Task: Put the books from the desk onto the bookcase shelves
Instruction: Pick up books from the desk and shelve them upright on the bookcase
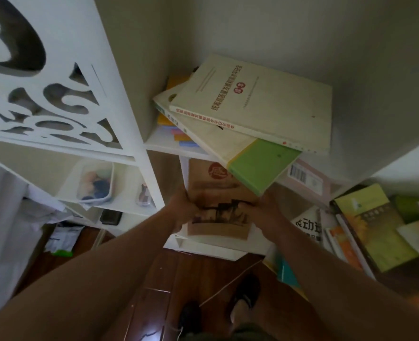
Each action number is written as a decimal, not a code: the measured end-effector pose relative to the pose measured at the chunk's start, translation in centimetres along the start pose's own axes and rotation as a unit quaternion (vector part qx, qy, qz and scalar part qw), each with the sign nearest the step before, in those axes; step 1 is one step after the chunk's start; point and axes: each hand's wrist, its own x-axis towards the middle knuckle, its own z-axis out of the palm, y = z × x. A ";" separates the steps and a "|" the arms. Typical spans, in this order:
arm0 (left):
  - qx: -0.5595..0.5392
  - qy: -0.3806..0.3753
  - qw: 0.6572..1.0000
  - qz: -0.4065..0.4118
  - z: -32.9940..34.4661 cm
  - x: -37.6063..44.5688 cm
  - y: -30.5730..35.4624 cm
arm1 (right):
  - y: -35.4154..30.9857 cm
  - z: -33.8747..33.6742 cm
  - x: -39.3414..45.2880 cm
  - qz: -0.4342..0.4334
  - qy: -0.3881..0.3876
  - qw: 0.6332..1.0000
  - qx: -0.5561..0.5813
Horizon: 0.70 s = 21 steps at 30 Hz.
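A tan book with a red seal (216,193) lies partly in the lower shelf opening of the white bookcase (169,146). My left hand (182,207) grips its left edge and my right hand (265,212) grips its right edge, thumbs curled over the cover. On the shelf above sits a skewed stack: a cream book with red lettering (252,102) on top, a cream-and-green book (250,158) under it, overhanging the shelf edge, and orange and coloured items beneath. More books (370,230) lie piled on the desk at the right.
A white carved cabinet panel (48,82) stands at the left, with a clear tub of small objects (93,183) on the shelf below it. A pinkish box with a barcode (307,175) sits behind the green book. Dark wood floor, a cable and my feet are below.
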 end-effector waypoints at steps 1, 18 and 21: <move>-0.003 0.019 1.000 0.002 0.1 0.3 0.4 | -0.4 0.2 0.2 -0.024 0.023 0.999 -0.037; -0.017 0.049 0.982 0.179 2.5 0.0 -1.0 | 1.9 1.0 -0.9 -0.046 0.086 0.995 0.021; -0.003 0.025 0.981 0.191 1.8 -0.8 -0.4 | 1.5 0.8 -1.8 -0.074 0.068 0.995 -0.010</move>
